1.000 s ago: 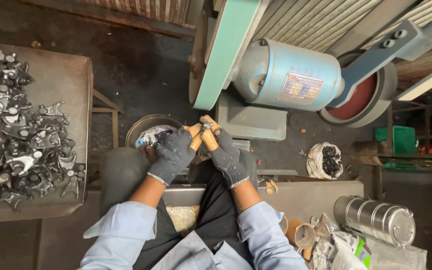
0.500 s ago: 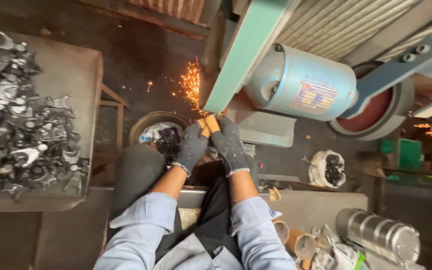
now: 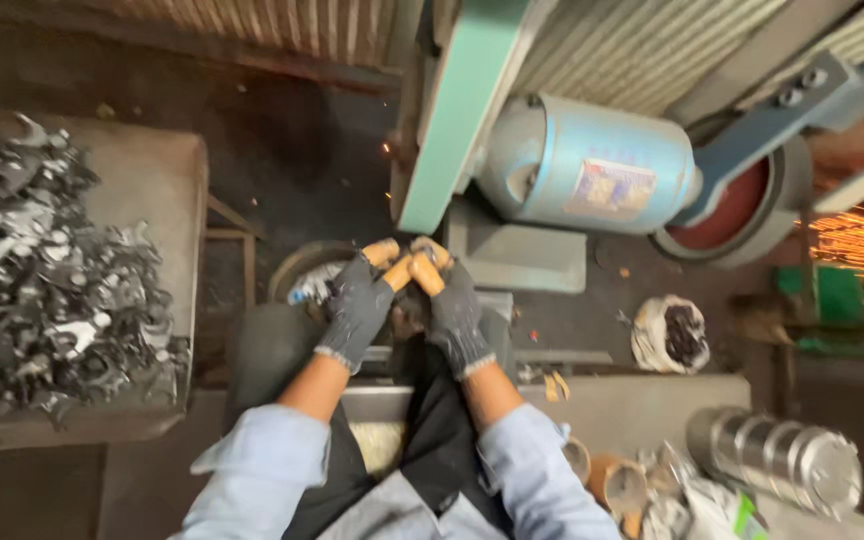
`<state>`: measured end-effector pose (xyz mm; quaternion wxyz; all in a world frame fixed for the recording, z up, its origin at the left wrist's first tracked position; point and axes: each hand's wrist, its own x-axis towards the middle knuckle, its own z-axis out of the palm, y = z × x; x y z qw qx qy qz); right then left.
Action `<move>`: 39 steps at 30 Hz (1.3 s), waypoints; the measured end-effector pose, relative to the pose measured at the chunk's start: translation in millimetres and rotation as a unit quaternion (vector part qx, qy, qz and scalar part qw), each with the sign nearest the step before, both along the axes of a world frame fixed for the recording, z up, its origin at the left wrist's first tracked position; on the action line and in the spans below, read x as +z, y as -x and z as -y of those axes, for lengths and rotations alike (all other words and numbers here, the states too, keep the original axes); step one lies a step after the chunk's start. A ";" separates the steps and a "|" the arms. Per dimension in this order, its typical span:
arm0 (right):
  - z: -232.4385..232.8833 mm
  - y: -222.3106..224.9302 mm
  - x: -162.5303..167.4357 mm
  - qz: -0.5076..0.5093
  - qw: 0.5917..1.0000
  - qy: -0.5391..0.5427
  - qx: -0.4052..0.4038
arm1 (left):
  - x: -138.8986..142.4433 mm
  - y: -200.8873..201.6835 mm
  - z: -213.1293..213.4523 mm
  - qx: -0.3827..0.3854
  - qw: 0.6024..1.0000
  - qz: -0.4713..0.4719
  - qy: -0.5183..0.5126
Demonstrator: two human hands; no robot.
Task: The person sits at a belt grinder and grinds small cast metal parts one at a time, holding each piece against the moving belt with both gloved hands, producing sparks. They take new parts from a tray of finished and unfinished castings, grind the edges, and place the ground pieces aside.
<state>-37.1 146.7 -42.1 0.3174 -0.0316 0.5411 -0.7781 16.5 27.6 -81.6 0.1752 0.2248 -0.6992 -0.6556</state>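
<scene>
Workshop floor, dark and dusty, fills the head view, with a corrugated wall along the top edge.

Head view, machine: a green belt guard (image 3: 462, 110) slants down toward the hands. Beside it sits a blue motor (image 3: 592, 165), with a red wheel (image 3: 737, 205) further right. Sparks (image 3: 862, 235) show at the far right edge.

Head view, hands: both wear dark gloves with orange fingertips. The left hand (image 3: 357, 305) and the right hand (image 3: 452, 310) are pressed together just below the lower end of the belt guard. Fingers of both are curled tight around a small metal part (image 3: 414, 262), which is almost fully hidden between them; its shape cannot be told.

Head view, surroundings: a table (image 3: 147, 175) at the left carries a heap of grey metal parts (image 3: 37, 290). A round pan (image 3: 297, 275) lies just behind the left hand. A steel canister (image 3: 777, 460) lies at the lower right, and a bag (image 3: 672, 335) stands near it.
</scene>
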 end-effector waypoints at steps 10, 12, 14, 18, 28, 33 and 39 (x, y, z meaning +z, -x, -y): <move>24.0 29.9 -31.1 -0.074 0.976 -0.200 0.032 | -14.6 10.5 18.4 0.020 0.993 0.108 0.048; 18.7 26.1 -34.0 -0.012 0.983 -0.182 0.002 | -14.2 14.9 15.4 0.043 0.994 -0.038 0.097; 8.3 26.3 -33.7 0.070 0.990 -0.121 -0.018 | -10.7 21.4 8.5 0.021 0.981 0.070 0.180; -14.2 26.0 -24.7 0.098 0.993 0.002 -0.058 | 6.0 34.8 2.7 -0.100 0.953 0.198 0.206; -20.2 -30.8 60.1 -0.066 0.974 -0.215 0.041 | 65.2 -19.0 17.3 -0.209 0.914 0.035 0.346; -34.6 -27.7 95.2 -0.273 0.907 -0.305 0.097 | 61.9 -14.7 19.4 -0.360 0.915 -0.075 -0.168; 9.3 11.4 -8.5 -0.055 0.998 0.013 0.034 | 9.1 30.6 31.8 -0.215 0.797 -0.032 -0.563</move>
